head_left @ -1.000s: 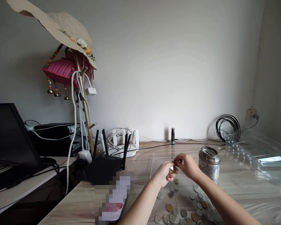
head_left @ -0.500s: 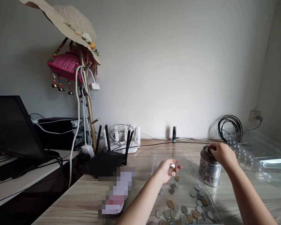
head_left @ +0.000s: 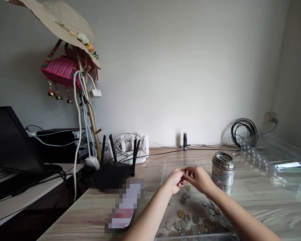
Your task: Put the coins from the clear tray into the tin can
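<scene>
My left hand (head_left: pixel 175 180) is curled, palm up, above the clear plastic tray (head_left: pixel 163 174); the coin in it is now mostly covered by fingers. My right hand (head_left: pixel 197 179) meets it there, thumb and fingertips pinched together at the left fingers; what is between them is hidden. Beneath both hands, silver and gold-coloured coins (head_left: pixel 181 214) lie scattered in the tray, thickest at its near end. Just right of my right hand stands a round metal tin (head_left: pixel 223 174) with a flower pattern, upright, with a slot in its lid.
Left of the tray lies a blurred-out phone (head_left: pixel 126 207). Behind it sit a black router (head_left: pixel 112 175) and a white router (head_left: pixel 137 157). A small dark bottle (head_left: pixel 185 140) stands by the wall. Clear plastic panels (head_left: pixel 278 167) and a coiled black cable (head_left: pixel 243 133) are at right.
My right hand has left the tin's lid and moved left to my left hand, its fingertips now at the left fingers. The view has shifted slightly.
</scene>
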### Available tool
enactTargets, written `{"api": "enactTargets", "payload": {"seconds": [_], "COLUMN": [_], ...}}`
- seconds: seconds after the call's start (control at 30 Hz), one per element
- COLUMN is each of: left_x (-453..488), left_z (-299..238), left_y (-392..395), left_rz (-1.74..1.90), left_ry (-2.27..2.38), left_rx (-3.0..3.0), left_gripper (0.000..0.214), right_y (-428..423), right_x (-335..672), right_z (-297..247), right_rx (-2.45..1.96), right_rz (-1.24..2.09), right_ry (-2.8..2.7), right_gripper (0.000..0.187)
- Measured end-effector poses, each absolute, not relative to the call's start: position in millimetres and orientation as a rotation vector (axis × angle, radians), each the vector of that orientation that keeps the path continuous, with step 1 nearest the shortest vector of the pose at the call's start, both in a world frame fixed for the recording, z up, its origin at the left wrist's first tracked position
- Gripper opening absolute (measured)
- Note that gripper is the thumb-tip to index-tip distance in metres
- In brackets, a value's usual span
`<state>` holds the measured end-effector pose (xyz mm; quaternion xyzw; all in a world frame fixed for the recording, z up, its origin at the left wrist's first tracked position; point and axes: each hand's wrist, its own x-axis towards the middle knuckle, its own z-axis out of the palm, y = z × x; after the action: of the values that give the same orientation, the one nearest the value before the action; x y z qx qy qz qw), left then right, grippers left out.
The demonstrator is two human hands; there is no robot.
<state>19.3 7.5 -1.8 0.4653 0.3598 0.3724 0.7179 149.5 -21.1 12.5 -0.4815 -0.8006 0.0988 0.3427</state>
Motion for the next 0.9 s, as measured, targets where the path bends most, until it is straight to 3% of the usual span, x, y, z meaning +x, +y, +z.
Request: {"api": "enactTargets", "payload": {"seconds": [0.27,0.37,0.5,0.73,0.9], "left_x": [19,19,18,13,14], "left_z": [6,7,5,1,2], "left_y": [2,1,3,7,4], "left_rz": [0.683,0.56,0.591,0.652,0.668], "left_ry": [0.848,0.785,0.791,0.767,0.816], "left_rx": [0.879,0.934,0.979,0.865,0.95], "left_gripper": [0.03,0.041,0.032,0.028,0.034], "right_y": [-9,-11,-14,-20,-9], "right_x": [161,159,155,217,281], "right_z": [6,3,6,61,71], "right_rx": [-1.146,-1.159,-1.194,-1.513,-2.019], "right_rz": [0.736,0.848,0.566,-0.338,-0.136], "right_ry": [-2.062,-2.091,-2.053,-1.566,-1.477], "right_gripper": [0.03,0.024,0.017,0.025,0.027]}}
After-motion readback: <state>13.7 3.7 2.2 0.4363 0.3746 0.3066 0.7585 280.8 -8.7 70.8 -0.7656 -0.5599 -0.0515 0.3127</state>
